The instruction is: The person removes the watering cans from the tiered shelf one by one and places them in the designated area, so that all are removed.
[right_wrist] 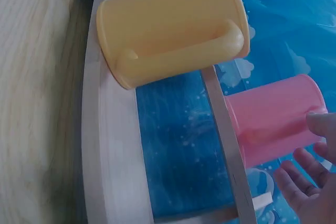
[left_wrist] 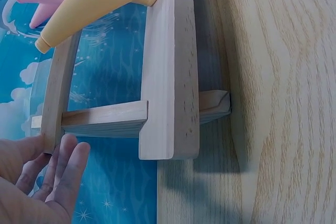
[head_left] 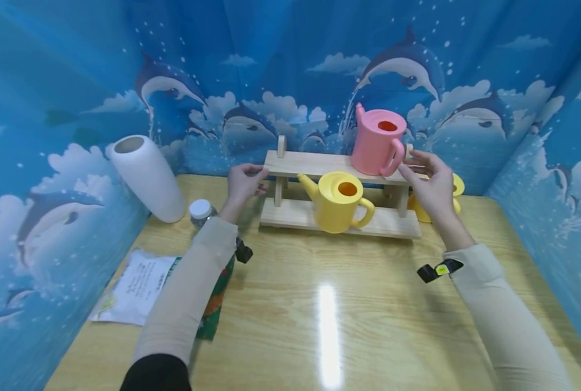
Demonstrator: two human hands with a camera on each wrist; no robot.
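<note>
A two-tier wooden shelf (head_left: 315, 162) stands at the back of the table. My left hand (head_left: 243, 186) is at the left end of its upper board, thumb and fingers around the board's end (left_wrist: 51, 129). A pink watering can (head_left: 376, 142) sits upright on the upper board, toward the right. Beside its handle is my right hand (head_left: 432, 182), fingers spread apart; in the right wrist view the thumb overlaps the pink can (right_wrist: 281, 116). On the lower board stands a yellow watering can (head_left: 336, 209), spout to the left.
Behind my right hand, another yellow can (head_left: 420, 212) is partly hidden. On the left are a tilted white vase (head_left: 149, 182), a white-capped jar (head_left: 200, 209) and a white packet (head_left: 136, 288), partly under my left forearm. A dolphin-printed curtain (head_left: 290, 70) surrounds the table.
</note>
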